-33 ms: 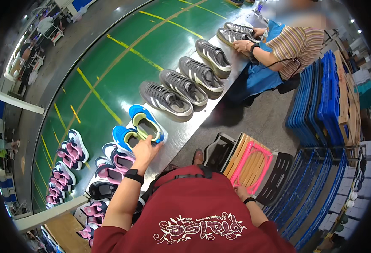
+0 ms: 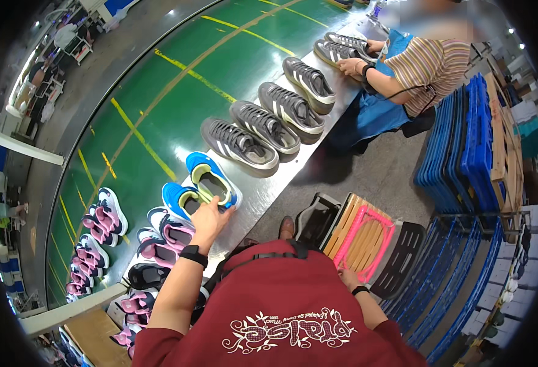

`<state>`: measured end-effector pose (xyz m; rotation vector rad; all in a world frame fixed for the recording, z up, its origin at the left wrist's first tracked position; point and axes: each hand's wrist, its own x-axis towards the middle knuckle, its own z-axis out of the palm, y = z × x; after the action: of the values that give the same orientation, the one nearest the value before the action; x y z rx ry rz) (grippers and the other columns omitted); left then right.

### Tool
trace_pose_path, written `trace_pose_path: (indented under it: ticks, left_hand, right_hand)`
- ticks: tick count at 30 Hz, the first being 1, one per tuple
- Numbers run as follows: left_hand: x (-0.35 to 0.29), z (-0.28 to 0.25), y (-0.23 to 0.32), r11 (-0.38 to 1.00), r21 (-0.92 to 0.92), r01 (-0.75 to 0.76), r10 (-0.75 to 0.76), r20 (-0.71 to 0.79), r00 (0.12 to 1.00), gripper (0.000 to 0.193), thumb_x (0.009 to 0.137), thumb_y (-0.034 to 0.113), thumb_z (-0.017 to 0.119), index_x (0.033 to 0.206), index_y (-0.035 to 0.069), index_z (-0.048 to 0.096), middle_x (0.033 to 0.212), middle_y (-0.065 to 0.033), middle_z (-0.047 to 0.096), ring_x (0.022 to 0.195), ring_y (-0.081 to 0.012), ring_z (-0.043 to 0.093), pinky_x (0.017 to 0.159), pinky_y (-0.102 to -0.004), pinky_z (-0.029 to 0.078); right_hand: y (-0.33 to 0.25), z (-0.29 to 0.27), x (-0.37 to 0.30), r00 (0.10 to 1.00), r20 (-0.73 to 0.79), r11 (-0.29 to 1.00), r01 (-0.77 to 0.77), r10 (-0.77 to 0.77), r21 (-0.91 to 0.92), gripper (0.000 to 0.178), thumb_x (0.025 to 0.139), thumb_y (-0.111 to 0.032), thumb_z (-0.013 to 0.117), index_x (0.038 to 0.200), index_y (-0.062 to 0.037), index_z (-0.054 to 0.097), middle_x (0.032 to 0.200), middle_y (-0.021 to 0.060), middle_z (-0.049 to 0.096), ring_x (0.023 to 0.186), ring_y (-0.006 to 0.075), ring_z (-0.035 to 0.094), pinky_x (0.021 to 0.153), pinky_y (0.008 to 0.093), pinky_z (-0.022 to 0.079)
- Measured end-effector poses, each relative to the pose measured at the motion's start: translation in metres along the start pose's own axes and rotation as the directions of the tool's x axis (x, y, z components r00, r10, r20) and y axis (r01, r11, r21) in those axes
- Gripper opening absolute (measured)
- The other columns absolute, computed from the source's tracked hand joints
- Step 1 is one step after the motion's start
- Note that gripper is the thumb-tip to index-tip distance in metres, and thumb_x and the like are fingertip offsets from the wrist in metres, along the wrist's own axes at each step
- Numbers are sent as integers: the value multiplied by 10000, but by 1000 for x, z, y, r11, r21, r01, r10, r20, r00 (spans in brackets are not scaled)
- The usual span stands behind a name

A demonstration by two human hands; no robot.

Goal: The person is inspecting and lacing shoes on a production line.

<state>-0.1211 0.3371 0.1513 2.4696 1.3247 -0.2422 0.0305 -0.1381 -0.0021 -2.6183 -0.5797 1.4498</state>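
Note:
On the metal ledge, my left hand (image 2: 208, 220) is closed at the heel end of a pair of blue shoes with lime-green lining. Its fingers grip the rear rim of the right blue shoe (image 2: 213, 180); the left blue shoe (image 2: 180, 199) rests against it, partly behind the hand. My right hand (image 2: 350, 281) hangs low beside my body, by the corner of a pink frame (image 2: 386, 234) lying on a slatted wooden seat. Its fingers are partly hidden, so their grip is unclear. Grey shoes with white stripes (image 2: 238, 145) stand in a row beyond the blue pair.
Pink and navy shoes (image 2: 174, 231) and a black shoe (image 2: 148, 276) stand to the left. A green conveyor belt (image 2: 159, 110) runs alongside the ledge. At the far right, a co-worker in a striped shirt (image 2: 431, 67) handles grey shoes. Blue racks (image 2: 443, 263) stand at right.

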Motion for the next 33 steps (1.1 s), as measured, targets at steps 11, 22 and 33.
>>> trace_pose_path:
  ticks: [11,22,33]
  left_hand:
    - [4,4,7,999,33,-8,13,-146,989,506,686,548,674,954,126,599,762,-165,619,711,-320,630,605,-422,471]
    - [19,9,11,991,73,-109,117,-103,988,515,673,545,691,958,125,606,805,-166,616,734,-338,621,618,-439,476]
    - [49,27,13,963,100,-250,265,-172,949,639,713,563,647,1089,50,591,905,-229,624,841,-405,593,696,-479,447]
  right_hand:
    - [-44,-41,24,993,9,751,-94,116,653,341,831,-241,539,1031,20,628,911,103,665,849,231,624,706,359,473]
    - [-38,48,31,956,-168,781,-90,242,618,352,808,-339,579,1026,-76,662,1090,254,568,1047,387,552,861,433,464]
    - [-68,33,39,938,-243,966,-258,249,-7,246,796,-135,514,950,-60,690,963,150,669,924,315,644,757,420,529]
